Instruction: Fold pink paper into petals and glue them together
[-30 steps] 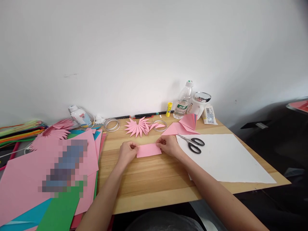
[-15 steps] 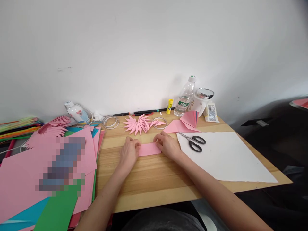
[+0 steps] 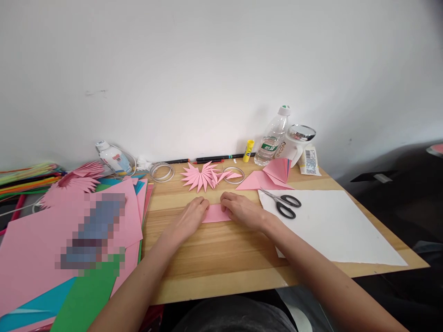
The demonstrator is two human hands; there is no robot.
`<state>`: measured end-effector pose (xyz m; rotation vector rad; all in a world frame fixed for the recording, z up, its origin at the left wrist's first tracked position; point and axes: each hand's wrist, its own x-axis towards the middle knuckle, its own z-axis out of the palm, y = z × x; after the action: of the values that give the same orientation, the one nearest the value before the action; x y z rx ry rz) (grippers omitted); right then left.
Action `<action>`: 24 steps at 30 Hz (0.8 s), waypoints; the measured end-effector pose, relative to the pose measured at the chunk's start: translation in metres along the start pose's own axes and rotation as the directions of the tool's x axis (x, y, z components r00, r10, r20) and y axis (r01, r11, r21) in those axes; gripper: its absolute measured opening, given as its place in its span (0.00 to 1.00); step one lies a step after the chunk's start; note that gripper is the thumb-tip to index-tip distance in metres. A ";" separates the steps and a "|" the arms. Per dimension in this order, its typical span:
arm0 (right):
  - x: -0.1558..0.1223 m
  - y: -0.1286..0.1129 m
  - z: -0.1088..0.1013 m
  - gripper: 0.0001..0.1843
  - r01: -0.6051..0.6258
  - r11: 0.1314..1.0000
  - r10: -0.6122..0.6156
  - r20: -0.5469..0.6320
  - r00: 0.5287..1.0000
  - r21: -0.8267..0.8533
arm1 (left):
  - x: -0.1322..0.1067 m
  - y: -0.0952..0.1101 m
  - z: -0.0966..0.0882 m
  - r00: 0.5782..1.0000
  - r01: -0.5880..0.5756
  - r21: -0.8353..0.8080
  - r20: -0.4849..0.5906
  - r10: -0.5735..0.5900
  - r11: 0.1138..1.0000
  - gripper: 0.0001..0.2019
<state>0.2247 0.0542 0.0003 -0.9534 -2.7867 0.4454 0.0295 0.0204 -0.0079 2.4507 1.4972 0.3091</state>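
A small pink paper strip [image 3: 216, 214] lies on the wooden table between my hands. My left hand [image 3: 194, 214] pinches its left end, fingertips curled at the far edge. On the strip's right end, my right hand [image 3: 240, 210] is closed with bent fingers, covering that corner. Just beyond them sits a pink pleated paper fan shape [image 3: 200, 176], with smaller folded pink pieces [image 3: 226, 175] beside it. To the right, black-handled scissors [image 3: 285, 205] rest partly on a white sheet [image 3: 328, 226]. Behind the scissors is a folded pink paper [image 3: 270, 177].
Pink, blue and green paper sheets [image 3: 34, 249] are piled at the left. Tape rolls [image 3: 162, 172], a yellow glue stick [image 3: 248, 151], a water bottle [image 3: 272, 138], a mug [image 3: 296, 143] and a white spray bottle [image 3: 112, 157] stand or lie along the wall.
My left hand has shifted right along the strip and lies flatter, its wrist lower. Less of the strip shows between my hands. The view has shifted slightly.
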 end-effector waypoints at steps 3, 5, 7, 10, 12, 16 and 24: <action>-0.001 -0.007 -0.008 0.08 -0.027 0.999 0.030 0.073 0.997 -0.033 | -0.003 -0.003 0.001 0.999 -0.034 0.020 0.032 0.034 0.999 0.08; -0.001 -0.012 -0.011 0.06 -0.039 0.999 0.043 0.106 0.993 -0.035 | -0.006 -0.002 -0.002 0.996 -0.068 0.037 0.060 0.066 0.997 0.09; -0.002 -0.015 -0.012 0.08 -0.031 0.998 0.038 0.121 0.992 -0.057 | -0.011 0.000 -0.007 0.987 -0.126 0.058 0.107 0.119 0.990 0.10; -0.003 -0.017 -0.009 0.09 0.024 0.995 -0.013 0.116 0.993 -0.095 | -0.014 0.002 -0.013 0.963 -0.213 0.077 0.188 0.195 0.974 0.09; -0.003 -0.017 -0.006 0.09 0.046 0.995 -0.036 0.117 0.993 -0.085 | -0.014 0.001 -0.015 0.950 -0.253 0.090 0.209 0.230 0.963 0.09; -0.004 -0.015 -0.005 0.10 0.029 0.999 -0.026 0.123 0.992 -0.023 | -0.011 -0.004 -0.014 0.937 -0.304 0.115 0.218 0.274 0.946 0.10; -0.007 -0.021 -0.001 0.06 0.024 0.991 -0.034 0.074 0.997 0.134 | -0.013 -0.003 -0.013 0.945 -0.276 0.010 0.183 0.270 0.961 0.14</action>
<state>0.2186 0.0338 0.0074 -0.8832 -2.7920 0.6677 0.0172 0.0116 0.0029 2.6361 1.0999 0.1074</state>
